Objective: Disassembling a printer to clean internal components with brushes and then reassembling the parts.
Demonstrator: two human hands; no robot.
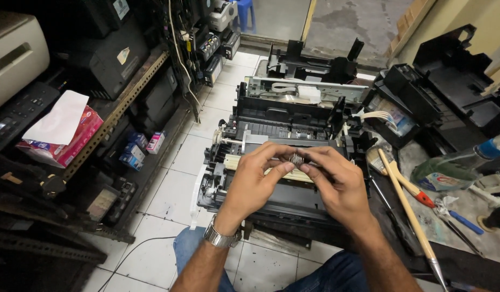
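**Small spring pinched over an open printer**

The spring point(297, 159) sits between both hands, right above the stripped printer point(282, 135). If the pinch slackens, it could jump or drop into the chassis gaps, where it would be hard to find; squeezing it off-axis could bend its coils.

The left hand point(255, 181) has thumb and forefinger closed on the spring's left end, other fingers curled loosely. The right hand point(336, 184) clamps the right end the same way. A brush point(390, 173) and screwdriver point(417, 197) lie well apart to the right.
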